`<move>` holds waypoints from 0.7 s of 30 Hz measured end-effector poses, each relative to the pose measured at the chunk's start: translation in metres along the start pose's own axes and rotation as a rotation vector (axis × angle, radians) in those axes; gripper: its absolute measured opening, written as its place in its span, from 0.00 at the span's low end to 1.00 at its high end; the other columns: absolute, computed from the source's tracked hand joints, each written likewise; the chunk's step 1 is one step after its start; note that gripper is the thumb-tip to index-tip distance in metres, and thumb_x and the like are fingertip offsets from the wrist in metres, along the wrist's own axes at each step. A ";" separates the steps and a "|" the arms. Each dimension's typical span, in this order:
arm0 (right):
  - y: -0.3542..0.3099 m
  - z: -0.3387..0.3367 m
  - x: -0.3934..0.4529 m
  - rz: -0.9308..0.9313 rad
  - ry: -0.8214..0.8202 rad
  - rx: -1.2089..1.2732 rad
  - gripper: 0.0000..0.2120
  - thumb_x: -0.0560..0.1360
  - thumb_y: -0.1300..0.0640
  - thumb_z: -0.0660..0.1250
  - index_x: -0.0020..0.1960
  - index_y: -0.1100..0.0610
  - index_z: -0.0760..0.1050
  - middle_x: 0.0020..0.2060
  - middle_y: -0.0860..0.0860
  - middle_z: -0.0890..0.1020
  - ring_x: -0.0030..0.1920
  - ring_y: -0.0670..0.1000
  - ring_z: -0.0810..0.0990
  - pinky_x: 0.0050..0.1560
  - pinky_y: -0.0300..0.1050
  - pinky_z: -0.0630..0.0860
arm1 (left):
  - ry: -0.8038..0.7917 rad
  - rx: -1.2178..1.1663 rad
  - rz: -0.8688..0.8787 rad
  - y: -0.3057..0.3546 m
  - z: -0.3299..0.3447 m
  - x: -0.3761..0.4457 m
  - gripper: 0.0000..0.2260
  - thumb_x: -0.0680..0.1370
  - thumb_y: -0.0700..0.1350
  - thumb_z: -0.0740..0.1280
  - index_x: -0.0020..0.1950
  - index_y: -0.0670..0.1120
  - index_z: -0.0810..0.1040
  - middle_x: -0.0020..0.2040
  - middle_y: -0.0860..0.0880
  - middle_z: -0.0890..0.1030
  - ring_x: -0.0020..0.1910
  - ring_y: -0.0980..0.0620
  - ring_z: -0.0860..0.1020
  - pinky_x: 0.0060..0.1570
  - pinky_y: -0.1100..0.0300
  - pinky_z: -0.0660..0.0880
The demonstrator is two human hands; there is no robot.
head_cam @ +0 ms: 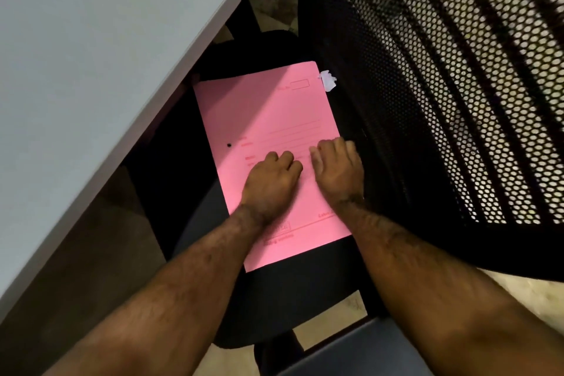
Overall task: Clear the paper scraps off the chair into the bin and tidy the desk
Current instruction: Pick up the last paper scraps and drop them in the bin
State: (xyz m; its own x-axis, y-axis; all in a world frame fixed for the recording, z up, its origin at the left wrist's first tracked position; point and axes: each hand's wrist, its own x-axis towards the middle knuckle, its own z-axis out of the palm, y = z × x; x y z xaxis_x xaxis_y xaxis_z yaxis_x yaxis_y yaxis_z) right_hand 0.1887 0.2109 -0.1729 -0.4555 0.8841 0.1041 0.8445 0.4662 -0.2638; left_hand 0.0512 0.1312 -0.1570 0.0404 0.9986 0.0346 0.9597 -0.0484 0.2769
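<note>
Head view: both hands rest on the pink folder (268, 137) on the chair seat (293, 290), left hand (271, 183) curled, right hand (337, 168) flatter. Scrap (328, 80) lies well beyond the right hand; reaching past the folder's corner should collect it cleanly.

Pink folder (268, 162) with red print; white paper scrap (328, 80); black honeycomb-mesh chair (442, 85); pale grey desk (91, 70).

Folder (268, 143) lay flat on the chair seat (293, 293), desk (91, 70) to its left, mesh backrest (442, 101) to its right. 1 paper scrap (328, 80) sat at the folder's far right corner. 2 hands, left (270, 185) and right (337, 166), rested side by side on the folder.
</note>
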 end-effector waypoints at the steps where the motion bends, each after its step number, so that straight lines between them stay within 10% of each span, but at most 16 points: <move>1: 0.000 0.000 0.001 -0.022 0.001 0.023 0.16 0.81 0.49 0.58 0.46 0.61 0.76 0.40 0.57 0.78 0.40 0.58 0.75 0.40 0.53 0.74 | -0.007 0.006 -0.032 -0.006 -0.003 -0.001 0.07 0.70 0.39 0.73 0.45 0.41 0.78 0.41 0.42 0.79 0.34 0.43 0.75 0.28 0.54 0.71; 7: 0.001 -0.007 0.046 0.030 -0.023 0.082 0.14 0.81 0.51 0.60 0.61 0.59 0.72 0.38 0.59 0.81 0.35 0.62 0.80 0.34 0.51 0.77 | -0.084 -0.011 -0.232 -0.017 -0.009 0.002 0.03 0.73 0.37 0.65 0.46 0.41 0.73 0.42 0.42 0.76 0.35 0.41 0.73 0.30 0.54 0.61; 11: -0.003 -0.007 0.101 0.120 -0.131 -0.115 0.27 0.82 0.52 0.57 0.77 0.51 0.51 0.41 0.59 0.82 0.39 0.60 0.81 0.40 0.54 0.78 | -0.103 -0.042 -0.264 -0.020 -0.010 0.011 0.04 0.75 0.39 0.61 0.48 0.42 0.73 0.44 0.43 0.76 0.37 0.41 0.74 0.31 0.52 0.62; 16: -0.008 0.005 0.134 0.225 -0.193 -0.256 0.24 0.83 0.48 0.50 0.74 0.58 0.57 0.51 0.63 0.80 0.47 0.61 0.81 0.36 0.51 0.71 | -0.094 -0.069 -0.276 -0.022 -0.006 0.008 0.04 0.77 0.41 0.59 0.49 0.43 0.72 0.44 0.44 0.75 0.38 0.42 0.75 0.32 0.53 0.64; 21: -0.010 0.009 0.133 0.280 -0.122 -0.259 0.19 0.83 0.46 0.50 0.60 0.60 0.68 0.42 0.60 0.81 0.34 0.55 0.73 0.26 0.44 0.60 | -0.057 -0.097 -0.282 -0.022 -0.002 0.008 0.05 0.77 0.42 0.60 0.50 0.43 0.73 0.44 0.45 0.76 0.37 0.44 0.75 0.32 0.54 0.64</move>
State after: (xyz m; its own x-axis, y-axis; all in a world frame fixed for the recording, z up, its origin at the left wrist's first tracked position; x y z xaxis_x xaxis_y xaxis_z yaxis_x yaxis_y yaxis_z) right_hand 0.1173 0.3234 -0.1648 -0.2142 0.9752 -0.0564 0.9768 0.2137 -0.0134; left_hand 0.0300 0.1401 -0.1606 -0.2057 0.9724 -0.1099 0.9044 0.2318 0.3583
